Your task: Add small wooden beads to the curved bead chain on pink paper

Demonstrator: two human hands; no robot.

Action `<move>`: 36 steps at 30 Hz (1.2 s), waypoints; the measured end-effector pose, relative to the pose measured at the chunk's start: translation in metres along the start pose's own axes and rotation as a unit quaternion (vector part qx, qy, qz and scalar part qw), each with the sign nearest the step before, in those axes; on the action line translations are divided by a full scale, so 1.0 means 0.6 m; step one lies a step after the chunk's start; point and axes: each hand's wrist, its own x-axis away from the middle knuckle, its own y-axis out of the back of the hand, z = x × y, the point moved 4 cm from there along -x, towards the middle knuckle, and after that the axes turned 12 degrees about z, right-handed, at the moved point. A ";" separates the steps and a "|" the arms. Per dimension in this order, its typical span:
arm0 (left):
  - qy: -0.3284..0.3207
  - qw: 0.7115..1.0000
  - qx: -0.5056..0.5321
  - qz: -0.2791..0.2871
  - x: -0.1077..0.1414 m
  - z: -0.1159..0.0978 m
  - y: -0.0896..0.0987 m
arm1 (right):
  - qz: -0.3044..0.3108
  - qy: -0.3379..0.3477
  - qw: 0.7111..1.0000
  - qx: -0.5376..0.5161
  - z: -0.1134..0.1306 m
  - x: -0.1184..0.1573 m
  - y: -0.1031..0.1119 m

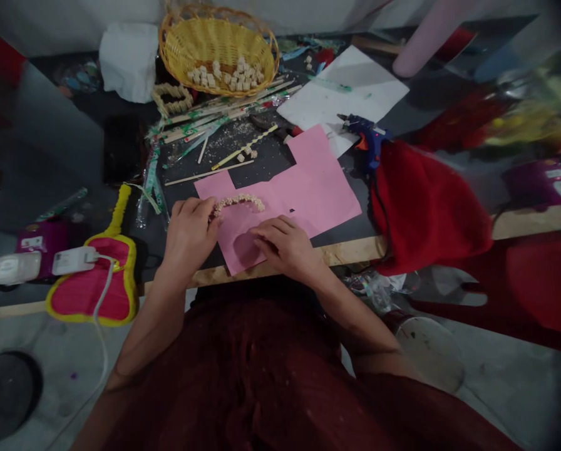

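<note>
A curved strip of small beige pieces (pixel 240 199) arches over a cut sheet of pink paper (pixel 325 200). My left hand (pixel 191 228) grips the strip's left end between thumb and fingers, which hide that end. Just below the strip's right end, my right hand (pixel 285 244) hovers over the paper, casting a shadow, with its fingers loosely bent and apart and nothing visible in them. A small dark speck (pixel 292 210) lies on the paper. Beyond it are a thin wooden stick (pixel 209 173), a yellow twisted straw (pixel 245 148) and a few loose cubes (pixel 241 157).
A yellow wicker basket (pixel 200 53) with beige cubes stands at the back. A blue glue gun (pixel 367 134) rests by white foam sheet (pixel 355 78). Red cloth (pixel 431 207) covers the right edge. A yellow-and-pink paddle-shaped item (pixel 99 275) and charger (pixel 74 260) lie left.
</note>
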 end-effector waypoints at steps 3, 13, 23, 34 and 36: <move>-0.001 1.000 0.002 0.000 -0.002 -0.002 0.000 | -0.001 0.005 1.000 0.001 0.000 0.001 0.000; 0.007 1.000 0.021 0.016 -0.005 -0.004 0.002 | -0.019 0.024 1.000 0.008 0.001 0.002 0.001; 0.039 0.996 0.026 0.072 -0.005 -0.010 0.012 | -0.029 0.031 0.999 0.016 0.002 0.001 0.002; 0.025 0.995 -0.008 0.095 -0.015 -0.011 0.023 | -0.039 0.041 0.998 0.019 0.002 0.003 0.003; 0.023 0.995 -0.004 0.098 -0.016 -0.014 0.024 | -0.039 0.041 0.998 0.016 0.002 0.002 0.003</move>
